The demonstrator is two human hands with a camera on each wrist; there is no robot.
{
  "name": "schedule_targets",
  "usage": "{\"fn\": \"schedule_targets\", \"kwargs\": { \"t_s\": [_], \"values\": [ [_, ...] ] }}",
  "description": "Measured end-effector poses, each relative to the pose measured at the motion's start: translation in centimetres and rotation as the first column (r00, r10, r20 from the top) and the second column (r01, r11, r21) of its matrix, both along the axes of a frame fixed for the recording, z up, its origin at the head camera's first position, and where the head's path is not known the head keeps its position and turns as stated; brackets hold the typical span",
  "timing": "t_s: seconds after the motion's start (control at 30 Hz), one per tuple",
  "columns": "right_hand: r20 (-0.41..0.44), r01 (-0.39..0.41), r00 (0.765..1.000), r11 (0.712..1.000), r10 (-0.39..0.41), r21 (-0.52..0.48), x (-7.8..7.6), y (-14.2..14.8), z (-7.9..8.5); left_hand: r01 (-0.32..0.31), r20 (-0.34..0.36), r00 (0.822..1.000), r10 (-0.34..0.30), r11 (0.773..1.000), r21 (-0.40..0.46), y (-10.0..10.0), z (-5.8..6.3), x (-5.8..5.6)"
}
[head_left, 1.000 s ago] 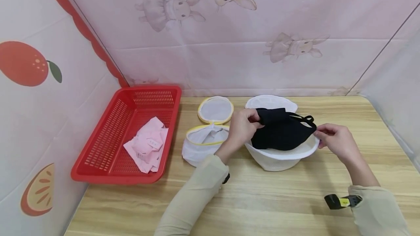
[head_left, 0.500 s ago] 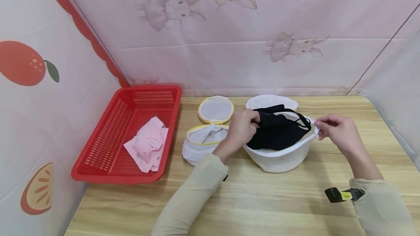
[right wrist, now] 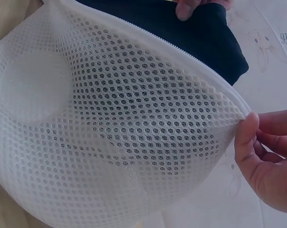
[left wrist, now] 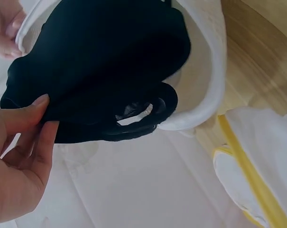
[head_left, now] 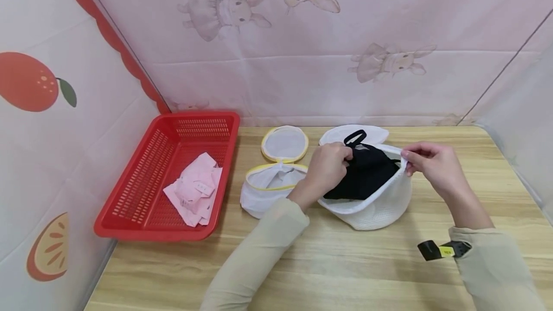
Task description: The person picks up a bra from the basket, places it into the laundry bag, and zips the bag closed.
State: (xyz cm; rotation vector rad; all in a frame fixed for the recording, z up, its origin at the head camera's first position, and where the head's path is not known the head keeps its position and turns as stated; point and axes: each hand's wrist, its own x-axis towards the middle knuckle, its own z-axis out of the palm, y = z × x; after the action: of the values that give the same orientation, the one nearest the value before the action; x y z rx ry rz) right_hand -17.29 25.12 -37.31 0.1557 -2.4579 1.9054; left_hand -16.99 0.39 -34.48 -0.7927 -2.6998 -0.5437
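Note:
A black bra [head_left: 365, 174] with cups and thin straps lies partly inside a white mesh laundry bag [head_left: 382, 210]. My left hand [head_left: 326, 169] pinches the bra's upper edge between thumb and fingers; a strap loop sticks up beyond it. In the left wrist view the smooth cup [left wrist: 100, 57] spreads over the bag's opening. With thumb and fingers my right hand [head_left: 434, 162] pinches the zippered rim at the bag's right side, pulling it up. Dark fabric shows through the mesh [right wrist: 134, 114] in the right wrist view. The bag's round lid [head_left: 356, 133] is folded back behind it.
Left of the bag stands a smaller white mesh bag [head_left: 263, 200] with yellow trim, its lid [head_left: 284, 144] laid back. A red plastic basket [head_left: 151, 234] holding folded pink clothing [head_left: 196, 191] stands farther left. A printed curtain wall rises behind the wooden table [head_left: 345, 272].
The bra has sunk deeper into the bag and its strap loop now stands by my left hand. My right hand has drawn the rim up and leftward, tilting the bag.

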Motion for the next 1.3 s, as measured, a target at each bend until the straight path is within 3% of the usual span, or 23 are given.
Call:
{"fn": "schedule_targets", "kwargs": {
  "t_s": [0.07,0.13,0.23,0.33,0.4,0.5,0.6,0.63,0.73,0.83,0.97,1.13,1.2,1.3],
  "values": [
    [-0.008,-0.012,1.000,0.998,0.011,-0.057,0.2,0.1,0.0,0.003,0.024,1.000,-0.003,1.000,0.001,0.1,-0.2,0.0],
    [0.015,0.002,1.000,0.999,-0.001,-0.035,0.9,-0.4,1.2,0.006,0.078,0.997,-0.008,1.000,0.030,0.0,-0.3,-0.1],
    [0.033,-0.006,0.999,0.994,0.009,-0.109,1.1,0.4,0.9,-0.008,0.187,0.982,-0.019,0.990,0.143,-0.6,-0.4,-0.1],
    [0.035,-0.011,0.999,0.993,0.015,-0.114,1.1,1.2,0.3,-0.042,0.236,0.972,-0.022,0.965,0.260,-1.4,-0.6,-0.3],
    [0.029,-0.030,0.999,0.990,0.035,-0.141,0.9,1.9,-0.4,-0.090,0.252,0.968,0.013,0.952,0.293,-2.0,-0.9,-0.4],
    [0.027,-0.026,0.999,0.994,0.029,-0.102,0.9,2.4,-0.8,-0.186,0.270,0.956,0.116,0.950,0.251,-2.8,-1.6,-0.6],
    [0.045,-0.020,0.999,0.993,0.026,-0.120,1.1,2.5,-0.8,-0.289,0.339,0.913,0.229,0.947,0.137,-3.4,-2.6,-0.7],
    [0.056,-0.001,0.998,0.997,0.005,-0.080,1.3,2.3,-0.5,-0.312,0.362,0.895,0.260,0.946,0.092,-3.5,-3.0,-0.8],
    [0.068,0.005,0.998,0.998,-0.001,-0.058,1.5,2.1,-0.3,-0.352,0.440,0.837,0.326,0.936,-0.023,-3.7,-4.2,-1.0],
    [0.069,0.014,0.998,1.000,-0.014,0.007,1.7,2.0,-0.3,-0.368,0.503,0.788,0.356,0.927,-0.080,-3.7,-5.0,-1.2],
    [0.073,0.023,0.997,0.998,-0.028,0.062,1.9,2.0,-0.3,-0.386,0.568,0.747,0.345,0.921,-0.053,-3.7,-5.6,-1.3],
    [0.084,0.030,0.996,0.997,-0.035,0.068,2.1,2.2,-0.3,-0.419,0.658,0.702,0.272,0.905,0.073,-3.7,-5.8,-1.3],
    [0.085,0.034,0.996,0.997,-0.040,0.074,2.1,2.3,-0.4,-0.434,0.679,0.698,0.228,0.889,0.148,-3.7,-5.9,-1.3],
    [0.094,0.039,0.994,0.995,-0.047,0.087,2.2,2.8,-0.6,-0.450,0.688,0.708,0.156,0.852,0.269,-3.5,-5.8,-1.2]
  ]
}}
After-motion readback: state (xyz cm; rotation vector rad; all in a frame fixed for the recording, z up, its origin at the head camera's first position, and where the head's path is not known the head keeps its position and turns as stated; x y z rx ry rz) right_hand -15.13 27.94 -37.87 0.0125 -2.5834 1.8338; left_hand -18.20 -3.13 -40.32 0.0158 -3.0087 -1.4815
